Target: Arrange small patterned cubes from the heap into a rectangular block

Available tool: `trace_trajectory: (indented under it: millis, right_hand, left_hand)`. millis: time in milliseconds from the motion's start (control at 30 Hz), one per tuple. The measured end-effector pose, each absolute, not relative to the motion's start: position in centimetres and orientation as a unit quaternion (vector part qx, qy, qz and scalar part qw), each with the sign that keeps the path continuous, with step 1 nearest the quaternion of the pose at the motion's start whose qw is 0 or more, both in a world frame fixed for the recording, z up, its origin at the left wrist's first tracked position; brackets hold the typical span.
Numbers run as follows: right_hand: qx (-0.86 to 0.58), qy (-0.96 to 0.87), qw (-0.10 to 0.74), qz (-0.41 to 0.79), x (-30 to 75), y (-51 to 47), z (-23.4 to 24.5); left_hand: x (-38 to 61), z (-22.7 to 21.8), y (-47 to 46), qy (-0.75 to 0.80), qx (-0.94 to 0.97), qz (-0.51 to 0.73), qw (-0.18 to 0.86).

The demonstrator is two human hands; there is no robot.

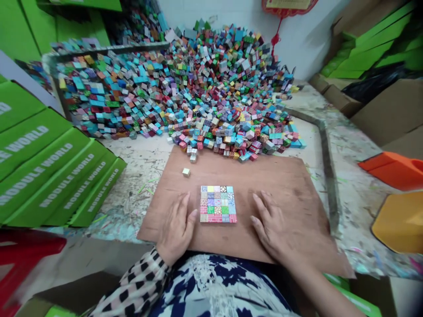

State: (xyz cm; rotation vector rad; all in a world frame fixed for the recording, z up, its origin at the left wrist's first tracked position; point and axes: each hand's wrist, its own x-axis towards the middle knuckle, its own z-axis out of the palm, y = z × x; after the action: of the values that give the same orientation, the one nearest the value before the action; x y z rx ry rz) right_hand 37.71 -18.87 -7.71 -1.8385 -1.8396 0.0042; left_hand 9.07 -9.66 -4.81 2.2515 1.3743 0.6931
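A square block of small patterned cubes [218, 204], packed flat in rows, lies on a brown board [280, 185]. My left hand [177, 226] rests flat on the board just left of the square, fingers stretched out, thumb near its lower left corner. My right hand [272, 224] lies flat and open on the board to the right of the square, a little apart from it. Neither hand holds anything. One loose pale cube [186, 172] sits on the board above my left hand.
A huge heap of coloured cubes [205, 88] covers the back of the table, spilling onto the board's far edge. Green "MODULE WORLD" boxes [49, 176] lean at the left. Orange [393, 169] and yellow [401, 222] scoops lie right. A metal rail [327, 163] runs along the right side.
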Motion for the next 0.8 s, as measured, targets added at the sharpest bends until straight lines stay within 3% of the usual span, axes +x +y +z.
trace_trajectory:
  millis: [267,800]
  right_hand:
    - [-0.701,-0.655,0.282,-0.020,37.98,-18.38,-8.12]
    - [-0.694,-0.662,0.283,0.020,37.96,-18.22,-8.10]
  left_hand:
    - [9.62,-4.86,-9.72,0.510,0.810,0.254,0.138]
    - [9.75,-4.34,-9.42,0.505,0.824,0.232,0.115]
